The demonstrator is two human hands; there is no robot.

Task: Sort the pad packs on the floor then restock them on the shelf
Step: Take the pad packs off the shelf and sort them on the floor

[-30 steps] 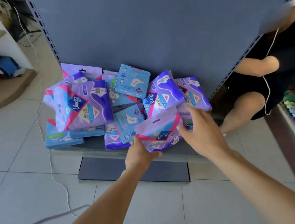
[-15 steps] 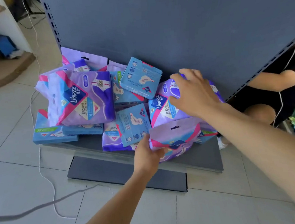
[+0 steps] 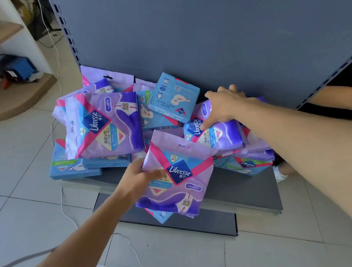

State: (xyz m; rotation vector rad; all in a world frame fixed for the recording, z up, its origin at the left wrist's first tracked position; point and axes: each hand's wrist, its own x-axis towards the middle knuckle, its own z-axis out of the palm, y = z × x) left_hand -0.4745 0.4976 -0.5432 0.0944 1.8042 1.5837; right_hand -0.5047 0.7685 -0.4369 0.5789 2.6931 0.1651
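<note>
Several purple and blue Libresse pad packs lie heaped on the dark grey bottom shelf point(image 3: 249, 193) against the shelf's back panel. My left hand point(image 3: 138, 178) grips a purple pack point(image 3: 178, 179) by its left edge and holds it tilted above the shelf's front edge. My right hand point(image 3: 223, 106) grips another purple pack point(image 3: 215, 134) at the right of the heap, fingers over its top and thumb on its front. A large purple pack point(image 3: 105, 126) lies at the left on blue packs point(image 3: 68, 165). A blue box pack point(image 3: 174, 97) leans at the back.
The grey back panel point(image 3: 204, 25) rises behind the heap. Another person's arm point(image 3: 336, 97) and leg show at the right behind the shelf unit. A white cable point(image 3: 67, 205) runs over the tiled floor. A wooden shelf unit point(image 3: 10, 98) with a blue object stands at the left.
My left hand has lifted its purple pack up and toward me. My right hand has closed on the purple pack at the right of the heap.
</note>
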